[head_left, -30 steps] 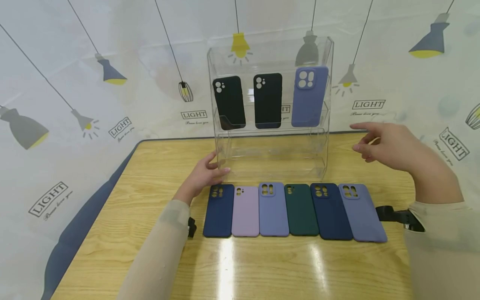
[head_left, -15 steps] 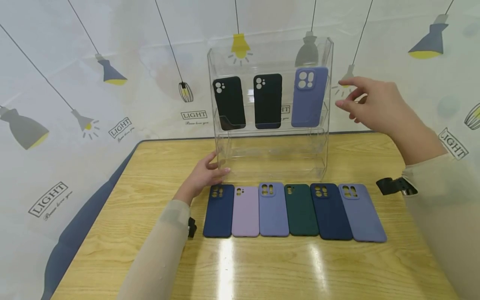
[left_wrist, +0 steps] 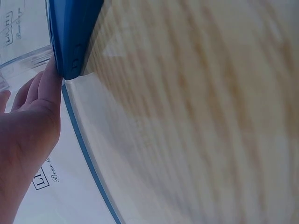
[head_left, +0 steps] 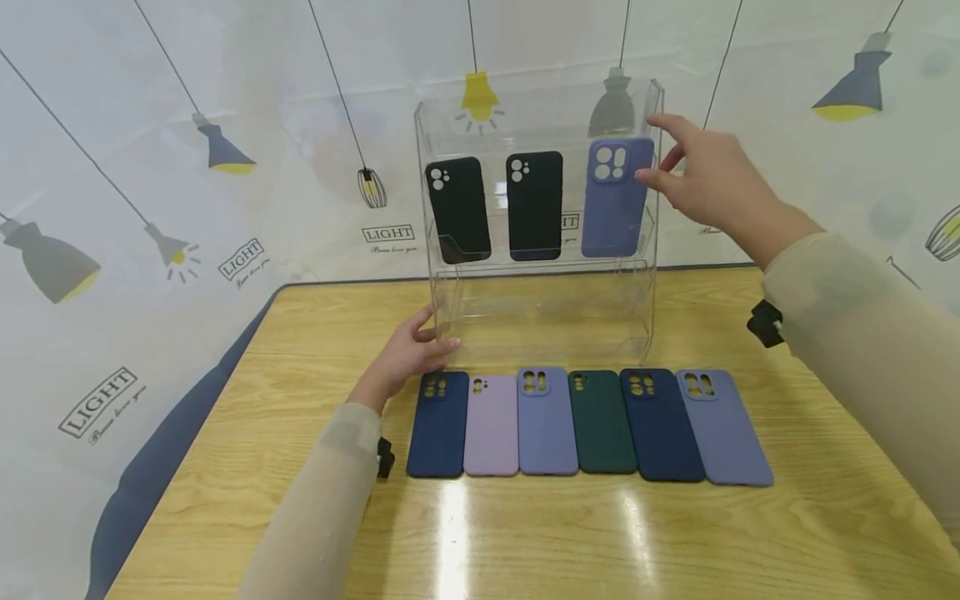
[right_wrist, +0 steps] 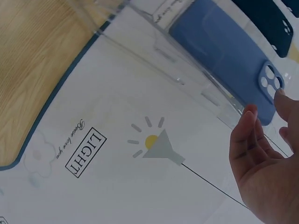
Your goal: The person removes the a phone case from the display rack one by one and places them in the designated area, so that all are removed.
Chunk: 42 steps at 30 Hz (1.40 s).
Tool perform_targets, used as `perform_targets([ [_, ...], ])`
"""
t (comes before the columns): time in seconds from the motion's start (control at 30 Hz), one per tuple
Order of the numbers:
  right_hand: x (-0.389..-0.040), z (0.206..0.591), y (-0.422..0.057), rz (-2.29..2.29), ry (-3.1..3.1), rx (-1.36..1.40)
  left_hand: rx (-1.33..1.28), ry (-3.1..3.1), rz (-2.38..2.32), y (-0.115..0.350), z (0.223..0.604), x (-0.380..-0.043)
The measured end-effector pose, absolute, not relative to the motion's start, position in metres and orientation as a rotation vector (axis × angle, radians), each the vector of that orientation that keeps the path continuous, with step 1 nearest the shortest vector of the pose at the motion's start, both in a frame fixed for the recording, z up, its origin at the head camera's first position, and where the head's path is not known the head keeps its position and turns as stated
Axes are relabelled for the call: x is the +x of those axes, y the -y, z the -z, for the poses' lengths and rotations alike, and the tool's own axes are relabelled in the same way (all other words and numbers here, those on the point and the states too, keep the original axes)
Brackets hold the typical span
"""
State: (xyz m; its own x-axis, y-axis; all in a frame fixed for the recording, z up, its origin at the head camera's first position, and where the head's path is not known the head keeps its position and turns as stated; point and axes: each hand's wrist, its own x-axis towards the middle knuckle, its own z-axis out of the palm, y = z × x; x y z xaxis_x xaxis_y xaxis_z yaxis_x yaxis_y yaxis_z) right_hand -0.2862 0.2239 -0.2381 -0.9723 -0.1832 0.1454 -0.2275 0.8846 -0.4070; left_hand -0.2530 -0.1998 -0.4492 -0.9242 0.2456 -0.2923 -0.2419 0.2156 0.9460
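Note:
A clear display stand point(head_left: 540, 263) stands upright at the back of the table. Two black phone cases point(head_left: 459, 208) and a purple phone case point(head_left: 615, 221) lean in its upper tier. My left hand point(head_left: 405, 354) holds the stand's lower left edge, thumb in front and fingers behind. At the upper right my right hand point(head_left: 708, 171) reaches to the purple case, thumb before its top corner and forefinger by the stand's side edge. The right wrist view shows the thumb near the camera cutout, the fingers spread apart from it.
Several phone cases lie in a row before the stand: a blue case point(head_left: 437, 429), a pink case point(head_left: 491, 429), a light purple case point(head_left: 547, 433), a green case point(head_left: 603, 425), a navy case point(head_left: 663, 429) and another purple case point(head_left: 726, 429). A patterned backdrop point(head_left: 300, 150) hangs behind.
My right hand has risen from the right of the stand and moved left to the purple case's top corner. The left hand and the cases stay put.

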Motion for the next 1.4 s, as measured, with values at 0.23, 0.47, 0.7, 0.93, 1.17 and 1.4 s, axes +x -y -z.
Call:
perform_targets([
  [0.23,-0.292,0.247,-0.218,-0.556,3.000,0.359,0.010,-2.120,-1.755,0.201,0.450,-0.252],
  [0.47,-0.290,0.254,-0.214,-0.530,2.940,0.365,0.016,-2.114,-1.757,0.201,0.446,-0.250],
  [0.7,-0.289,0.264,-0.214,-0.643,2.893,0.382,0.020,-2.117,-1.754,0.200,0.445,-0.250],
  [0.93,-0.291,0.270,-0.218,-0.700,2.833,0.389,0.005,-2.110,-1.762,0.200,0.445,-0.250],
  [1.17,-0.288,0.266,-0.221,-0.794,2.715,0.351,0.002,-2.109,-1.761,0.201,0.449,-0.252],
  [1.4,-0.285,0.248,-0.238,-1.076,2.561,0.253,0.000,-2.121,-1.761,0.200,0.449,-0.251],
])
